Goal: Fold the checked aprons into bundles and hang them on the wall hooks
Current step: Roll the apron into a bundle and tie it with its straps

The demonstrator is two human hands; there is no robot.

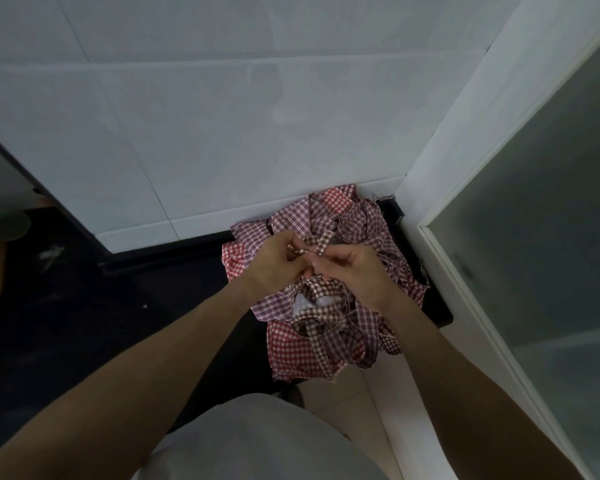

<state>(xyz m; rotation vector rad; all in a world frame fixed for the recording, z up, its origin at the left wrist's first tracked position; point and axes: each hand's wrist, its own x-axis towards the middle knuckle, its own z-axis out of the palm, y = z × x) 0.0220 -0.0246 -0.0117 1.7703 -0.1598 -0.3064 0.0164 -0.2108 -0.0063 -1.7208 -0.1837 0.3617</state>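
While both hands work the strap: a brown-checked strap [317, 245] is pinched at frame centre, above the apron heap.
Left hand [274, 266]: grip closed, fingers pinching the strap's looped end.
Right hand [355, 270]: grip closed on the same strap, just beside the left.
Step advice: probably tying or freeing a tie; keep the strap taut and separate it from neighbouring tangles first.
Aprons [321, 299]: crumpled pile of red, maroon and brown checks, straps interlaced, none bundled.
Counter [442, 308]: dark, under the pile, against the white tiled wall [222, 133].
Hooks: none visible.
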